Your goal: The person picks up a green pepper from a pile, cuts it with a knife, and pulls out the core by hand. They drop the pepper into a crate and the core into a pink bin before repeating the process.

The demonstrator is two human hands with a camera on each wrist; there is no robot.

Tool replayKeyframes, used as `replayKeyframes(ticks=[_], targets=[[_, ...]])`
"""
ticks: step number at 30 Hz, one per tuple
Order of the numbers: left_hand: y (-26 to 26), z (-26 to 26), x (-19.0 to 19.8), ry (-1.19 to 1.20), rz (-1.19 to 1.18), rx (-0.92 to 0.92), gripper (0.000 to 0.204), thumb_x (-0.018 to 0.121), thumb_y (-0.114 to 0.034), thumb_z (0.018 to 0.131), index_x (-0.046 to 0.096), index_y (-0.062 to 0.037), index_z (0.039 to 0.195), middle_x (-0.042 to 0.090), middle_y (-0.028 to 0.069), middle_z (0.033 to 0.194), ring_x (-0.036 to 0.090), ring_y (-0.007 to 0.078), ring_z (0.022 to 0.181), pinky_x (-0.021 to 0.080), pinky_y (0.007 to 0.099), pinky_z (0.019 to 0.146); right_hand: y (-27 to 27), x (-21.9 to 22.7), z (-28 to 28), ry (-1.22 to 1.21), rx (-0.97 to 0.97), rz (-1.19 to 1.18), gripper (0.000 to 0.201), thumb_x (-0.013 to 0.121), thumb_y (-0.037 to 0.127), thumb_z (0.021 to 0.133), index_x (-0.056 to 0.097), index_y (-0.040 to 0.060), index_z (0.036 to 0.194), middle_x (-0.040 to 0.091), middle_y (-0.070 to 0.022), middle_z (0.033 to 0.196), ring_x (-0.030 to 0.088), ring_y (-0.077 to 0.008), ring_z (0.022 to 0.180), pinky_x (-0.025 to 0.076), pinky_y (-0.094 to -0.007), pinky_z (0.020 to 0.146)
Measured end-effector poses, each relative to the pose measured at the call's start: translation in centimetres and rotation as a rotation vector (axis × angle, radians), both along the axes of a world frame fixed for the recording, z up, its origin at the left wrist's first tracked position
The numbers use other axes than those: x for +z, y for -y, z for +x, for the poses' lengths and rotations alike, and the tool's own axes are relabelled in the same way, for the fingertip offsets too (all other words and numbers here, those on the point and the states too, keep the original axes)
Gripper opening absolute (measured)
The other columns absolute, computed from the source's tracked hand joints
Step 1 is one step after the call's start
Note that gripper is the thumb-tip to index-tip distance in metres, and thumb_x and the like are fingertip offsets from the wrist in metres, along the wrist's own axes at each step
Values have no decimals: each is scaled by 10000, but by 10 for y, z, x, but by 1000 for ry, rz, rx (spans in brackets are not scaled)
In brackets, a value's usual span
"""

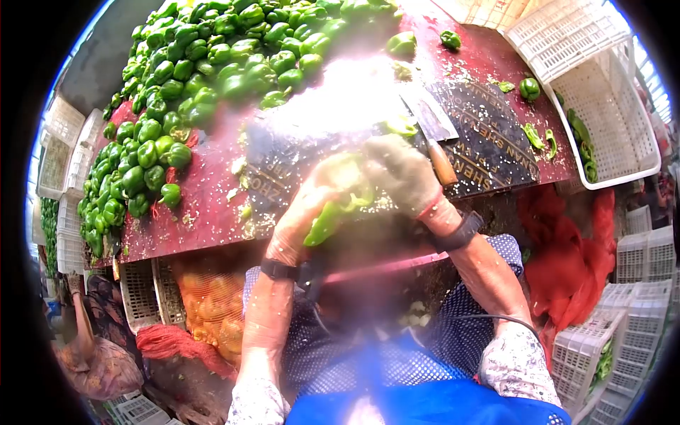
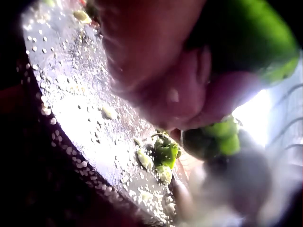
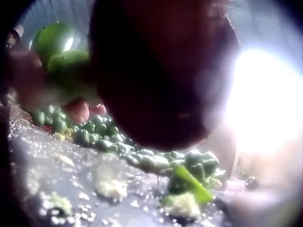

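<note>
1. Bench [image 1: 205, 212]: red, flecked with seeds, across the upper part of the head view.
2. Pile [image 1: 234, 67]: whole green peppers, heaped from top centre down the left of the bench.
3. Board [image 1: 496, 159]: black and lettered, on the middle and right of the bench, partly lost in glare.
4. Crate [image 1: 613, 106]: white, slatted, upper right, with green pieces inside at its left.
5. Right hand [image 1: 407, 173]: covered, in the centre just beside the left hand. Glare and blur hide its grip – I cannot tell whether it is spread or pinching.
6. Left hand [image 1: 322, 188]: bare, at centre. Its grip is curled round the pepper, fingers bent against it in the left wrist view.
7. Knife [image 1: 432, 117]: flat on the board, right of the right hand, wooden handle towards the bottom.
8. Pepper [image 1: 322, 225]: green, in the left hand – its lower part shows below the hand, left of centre.
9. Seeds [image 2: 45, 49]: small, pale, scattered over the board.
</note>
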State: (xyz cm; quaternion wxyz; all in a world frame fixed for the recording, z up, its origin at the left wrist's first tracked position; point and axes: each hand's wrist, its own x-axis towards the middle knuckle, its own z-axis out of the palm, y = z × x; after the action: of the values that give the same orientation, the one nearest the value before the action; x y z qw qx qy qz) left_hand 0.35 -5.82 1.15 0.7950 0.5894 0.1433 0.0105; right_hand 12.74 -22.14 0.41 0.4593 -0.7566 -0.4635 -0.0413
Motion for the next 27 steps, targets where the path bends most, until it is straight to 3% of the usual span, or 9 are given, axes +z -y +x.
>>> replayKeyframes(ticks=[3,4,6,11,15,18,20,22,27], targets=[[1,1,17,20,54,91,535,518,-50,798,472,-76,1330,571,85,1181,574,180,1068,502,265,832,2,11,-16,-194,-31,66,241,611,75,879,623,30,1115,662,-108,968,641,-181,818,523,-299,725],[5,3,15,90,159,134,533,498,-40,804,465,-86,1335,578,85,1175,581,187,1064,504,275,839,1,14,-24,-177,-26,63,247,641,94,856,630,35,1096,671,-118,961,651,-224,807,527,-321,732],[10,8,2,227,365,210,534,457,-21,817,451,-106,1344,591,86,1163,595,200,1056,509,294,854,-3,21,-39,-771,56,115,293,598,70,897,586,13,1184,663,-89,1045,637,-145,828,522,-282,729],[2,11,-18,338,953,184,573,517,-62,871,353,-121,1417,617,199,1136,653,307,989,546,385,819,-10,13,-38,-937,175,260,363,573,46,915,524,-3,1272,636,-63,1083,608,-109,901,514,-248,784],[10,11,-12,312,988,166,605,564,-96,873,317,-116,1424,610,193,1140,650,319,968,535,384,808,-18,5,-30,-838,248,314,383,581,58,916,508,-8,1286,634,-69,1071,605,-126,943,509,-253,820],[18,11,-10,203,836,228,699,389,88,792,269,-78,1460,614,218,1111,657,304,940,512,368,842,-28,-3,-26,-953,246,391,358,591,71,917,521,-3,1259,632,-61,1055,607,-109,892,510,-232,754],[26,13,-5,120,846,219,694,472,92,828,258,-88,1462,614,216,1083,651,330,941,514,392,809,-29,-10,-21,-1108,245,385,322,619,105,912,546,13,1211,637,-38,1000,602,-73,823,485,-185,659],[21,5,-12,321,755,178,678,480,86,842,270,-101,1460,618,210,1086,651,345,937,516,402,807,-27,-11,-19,-1228,241,331,306,627,119,911,554,23,1192,640,-22,973,602,-59,803,469,-165,623],[17,4,-14,258,827,149,682,464,101,829,306,-127,1452,614,223,1135,631,366,1026,510,411,846,-25,-4,-19,-1340,278,363,253,616,140,905,579,38,1133,643,-14,938,571,-74,747,469,-203,651]])
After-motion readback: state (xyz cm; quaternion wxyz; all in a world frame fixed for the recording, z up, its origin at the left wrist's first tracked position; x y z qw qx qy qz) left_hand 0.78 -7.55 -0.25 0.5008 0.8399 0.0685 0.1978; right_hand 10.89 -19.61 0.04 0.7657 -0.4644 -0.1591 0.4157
